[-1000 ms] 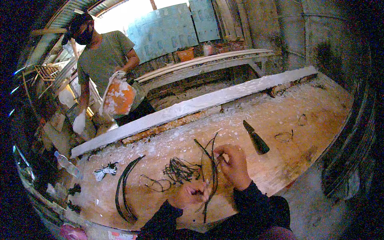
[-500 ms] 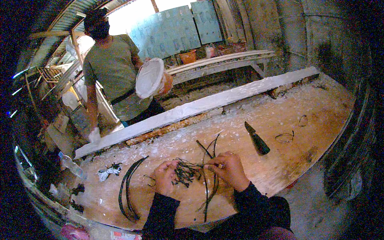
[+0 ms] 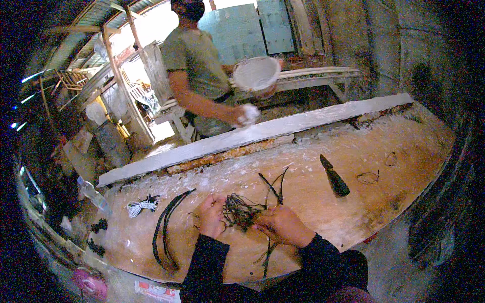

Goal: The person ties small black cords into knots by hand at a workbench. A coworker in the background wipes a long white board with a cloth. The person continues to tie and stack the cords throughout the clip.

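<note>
1. The right hand (image 3: 284,225) is pinching a tangled dark cord bundle (image 3: 239,208) on the counter (image 3: 313,202).
2. The left hand (image 3: 211,216) is resting at the bundle's left edge (whether gripping, I cannot tell).

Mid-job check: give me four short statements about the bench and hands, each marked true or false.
1. The left hand and right hand are at the tangle of thin dark cords. True.
2. The knife lies left of the left hand. False: the knife lies to the right of the right hand.
3. The two curved black strips lie left of the left hand. True.
4. The white cord bundle is in the right hand. False: the white cord bundle lies on the tabletop.
</note>
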A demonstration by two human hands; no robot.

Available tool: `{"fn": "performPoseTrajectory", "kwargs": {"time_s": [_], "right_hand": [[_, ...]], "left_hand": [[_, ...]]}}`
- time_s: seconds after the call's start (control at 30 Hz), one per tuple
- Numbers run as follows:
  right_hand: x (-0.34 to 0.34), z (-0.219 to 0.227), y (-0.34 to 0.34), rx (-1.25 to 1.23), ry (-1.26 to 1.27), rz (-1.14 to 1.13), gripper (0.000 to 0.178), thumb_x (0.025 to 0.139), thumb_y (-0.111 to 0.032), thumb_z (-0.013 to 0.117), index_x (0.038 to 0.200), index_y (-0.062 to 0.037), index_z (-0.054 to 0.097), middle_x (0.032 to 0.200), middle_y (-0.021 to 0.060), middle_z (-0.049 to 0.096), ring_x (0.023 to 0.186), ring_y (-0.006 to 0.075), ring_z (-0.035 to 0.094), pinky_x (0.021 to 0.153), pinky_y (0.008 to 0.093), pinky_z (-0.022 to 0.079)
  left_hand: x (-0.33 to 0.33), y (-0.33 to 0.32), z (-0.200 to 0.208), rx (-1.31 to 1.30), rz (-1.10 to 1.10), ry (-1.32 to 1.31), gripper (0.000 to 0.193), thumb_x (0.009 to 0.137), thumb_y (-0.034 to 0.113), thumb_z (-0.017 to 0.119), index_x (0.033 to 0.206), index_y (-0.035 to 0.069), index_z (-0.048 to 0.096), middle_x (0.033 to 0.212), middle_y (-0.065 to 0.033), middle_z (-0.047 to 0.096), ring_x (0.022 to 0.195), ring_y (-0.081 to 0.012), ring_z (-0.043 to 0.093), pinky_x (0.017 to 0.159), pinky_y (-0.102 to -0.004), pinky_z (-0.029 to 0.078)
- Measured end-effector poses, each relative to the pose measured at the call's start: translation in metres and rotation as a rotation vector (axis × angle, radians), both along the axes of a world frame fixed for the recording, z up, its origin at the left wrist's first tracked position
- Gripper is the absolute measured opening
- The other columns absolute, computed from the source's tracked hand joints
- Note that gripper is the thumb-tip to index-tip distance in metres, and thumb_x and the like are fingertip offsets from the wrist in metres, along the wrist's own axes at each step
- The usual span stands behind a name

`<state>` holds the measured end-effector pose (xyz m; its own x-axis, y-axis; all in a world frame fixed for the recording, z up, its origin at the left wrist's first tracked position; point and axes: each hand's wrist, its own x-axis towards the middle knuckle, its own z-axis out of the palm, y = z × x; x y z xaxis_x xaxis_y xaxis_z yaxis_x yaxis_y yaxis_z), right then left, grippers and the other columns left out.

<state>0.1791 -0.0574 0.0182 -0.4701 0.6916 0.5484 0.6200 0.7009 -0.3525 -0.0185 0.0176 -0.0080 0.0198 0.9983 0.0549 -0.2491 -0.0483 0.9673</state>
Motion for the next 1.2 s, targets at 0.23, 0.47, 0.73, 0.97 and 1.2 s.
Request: {"fn": "performPoseTrajectory", "kwargs": {"time_s": [0.23,0.47,0.73,0.97,1.2], "right_hand": [[-0.002,0.001,-0.002,-0.089,0.004,0.032,0.018,0.077,-0.023,0.055,0.074,-0.0054,0.057,0.068,0.0108,0.055,0.064,0.0305,0.055,0.059,0.0402,0.044],[0.002,-0.005,-0.002,-0.25,-0.108,-0.004,0.021,0.074,-0.028,0.058,0.082,-0.0081,0.062,0.077,0.0112,0.06,0.07,0.0301,0.057,0.062,0.0385,0.046],[0.025,-0.006,0.0,-0.306,-0.239,-0.501,0.017,0.071,-0.024,0.055,0.084,-0.0153,0.063,0.078,0.0115,0.059,0.07,0.0306,0.057,0.062,0.0394,0.046],[0.028,-0.017,0.002,-0.291,-0.219,-0.397,0.019,0.071,-0.024,0.053,0.086,-0.017,0.063,0.079,0.0138,0.057,0.071,0.0331,0.057,0.062,0.0419,0.046],[0.028,-0.014,0.003,-0.323,-0.287,-0.493,0.018,0.069,-0.02,0.054,0.08,-0.0123,0.064,0.072,0.013,0.06,0.068,0.0323,0.058,0.062,0.0414,0.046]], "left_hand": [[-0.004,0.007,-0.005,-0.013,-0.007,0.101,0.013,0.082,0.018,0.055,0.076,0.006,0.056,0.066,0.0036,0.05,0.055,-0.0034,0.04,0.045,-0.0184,0.03],[-0.007,0.02,-0.025,0.198,0.134,0.539,0.018,0.079,0.021,0.058,0.08,0.003,0.057,0.068,-0.0017,0.054,0.064,-0.0122,0.048,0.062,-0.0245,0.038],[-0.023,0.029,-0.021,0.47,0.532,0.886,0.019,0.073,0.017,0.062,0.086,0.003,0.058,0.088,-0.009,0.052,0.084,-0.0195,0.048,0.069,-0.0292,0.041],[-0.001,0.004,0.003,0.526,0.377,0.652,0.02,0.071,0.005,0.062,0.09,0.006,0.058,0.093,-0.0105,0.049,0.086,-0.0238,0.048,0.067,-0.0302,0.043],[0.027,-0.029,0.012,0.651,-0.064,0.811,0.013,0.074,0.009,0.06,0.087,0.006,0.06,0.08,-0.0088,0.054,0.073,-0.0227,0.054,0.062,-0.0284,0.044]]}}
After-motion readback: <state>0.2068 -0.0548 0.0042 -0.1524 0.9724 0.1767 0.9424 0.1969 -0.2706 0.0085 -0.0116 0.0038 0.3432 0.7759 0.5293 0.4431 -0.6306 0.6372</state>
